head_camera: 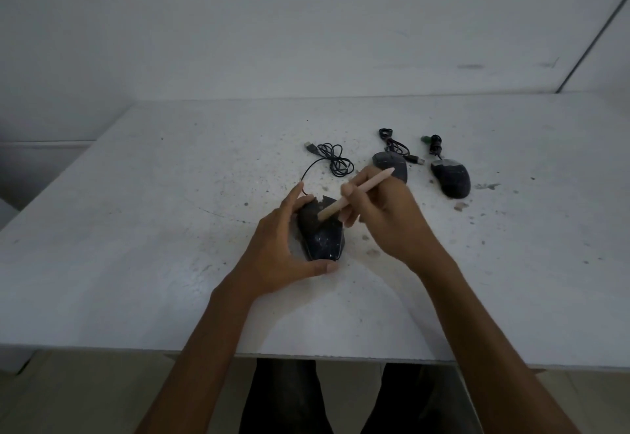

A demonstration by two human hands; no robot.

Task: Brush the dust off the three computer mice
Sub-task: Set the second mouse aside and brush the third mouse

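A: Where was the first mouse (324, 239)?
B: Mid-table (136, 229). The left grip (283, 246) was curled round its left side, thumb at the rear. The right grip (385, 215) was pinched on the brush (354, 195) like a pen, tip on the front half.
A: Advice?
B: Probably short strokes outward with the body pinned, then work the seams. The middle mouse (392, 164) and right mouse (450, 177) lay nearer the far edge.

Your feed's dim w/ flat, cool light; shadows faint & soft; wide-angle bows the table (136, 246) edges; detail slightly soft overall
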